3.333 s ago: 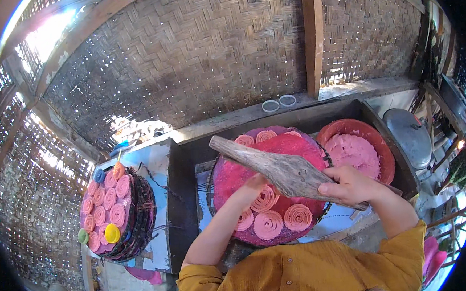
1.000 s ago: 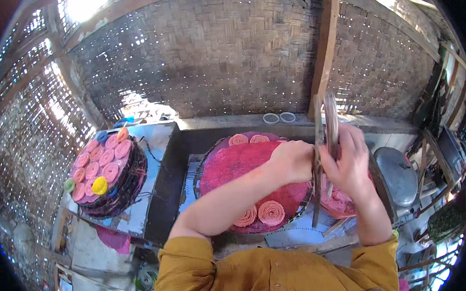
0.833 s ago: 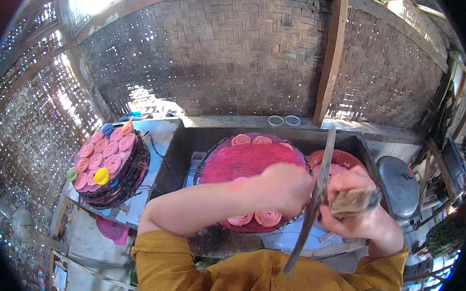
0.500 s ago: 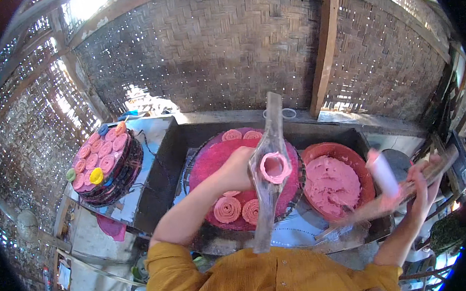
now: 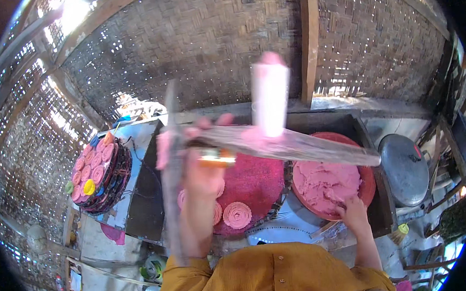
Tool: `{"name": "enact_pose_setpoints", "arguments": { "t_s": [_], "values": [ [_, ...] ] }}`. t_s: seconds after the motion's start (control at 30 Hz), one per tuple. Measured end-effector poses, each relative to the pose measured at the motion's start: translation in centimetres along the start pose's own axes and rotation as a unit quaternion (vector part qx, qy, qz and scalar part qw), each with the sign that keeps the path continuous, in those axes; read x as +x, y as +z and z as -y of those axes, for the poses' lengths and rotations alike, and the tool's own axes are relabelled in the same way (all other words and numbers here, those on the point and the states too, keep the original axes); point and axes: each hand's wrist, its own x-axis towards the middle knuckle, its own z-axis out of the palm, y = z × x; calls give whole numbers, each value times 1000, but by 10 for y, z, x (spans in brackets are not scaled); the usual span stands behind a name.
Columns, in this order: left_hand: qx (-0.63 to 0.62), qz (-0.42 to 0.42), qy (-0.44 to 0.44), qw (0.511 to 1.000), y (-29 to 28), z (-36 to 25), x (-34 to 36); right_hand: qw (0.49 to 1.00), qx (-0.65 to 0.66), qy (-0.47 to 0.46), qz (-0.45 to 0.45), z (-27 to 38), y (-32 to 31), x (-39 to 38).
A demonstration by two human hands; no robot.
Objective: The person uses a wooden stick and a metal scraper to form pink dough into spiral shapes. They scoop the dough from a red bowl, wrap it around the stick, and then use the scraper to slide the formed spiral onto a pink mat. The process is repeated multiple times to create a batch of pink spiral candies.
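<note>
My left hand (image 5: 198, 174), blurred by motion, is closed around two wooden bars raised above the trough. The wooden plunger bar (image 5: 324, 149) stretches to the right, and a white cylinder with a pink-smeared tip (image 5: 270, 98) stands up from it. The other wooden bar (image 5: 174, 208) is nearly edge-on, with pink dough at its middle. My right hand (image 5: 353, 213) has its curled fingers in the pink dough (image 5: 326, 180) at the near side of a red basin (image 5: 370, 185). Left of it, coiled pink dough rounds (image 5: 237, 215) lie on a round pink woven tray (image 5: 256, 184), partly hidden by my left arm.
A stack of round trays (image 5: 110, 193) stands at the left, topped with pink, yellow, green and blue coils. A dark-walled trough (image 5: 147, 207) surrounds the work. A grey metal lid (image 5: 404, 169) is at the right. Behind rise a woven wall (image 5: 201, 57) and a wooden post (image 5: 310, 45).
The plunger bar has passed from my right hand to my left, which now grips both bars, further left. My right hand has moved down and left into the dough.
</note>
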Motion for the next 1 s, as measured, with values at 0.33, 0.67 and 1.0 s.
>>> {"name": "enact_pose_setpoints", "arguments": {
  "t_s": [0.33,0.67,1.0],
  "values": [
    [-31,-24,41,998,-24,-40,-6,970,-206,-6,132,-53,-27,7],
    [57,-10,-21,998,-23,-26,-13,957,-224,-48,177,-63,-4,51],
    [74,-45,-17,996,-27,-50,-27,959,-137,-36,245,-48,43,58]
  ]
}}
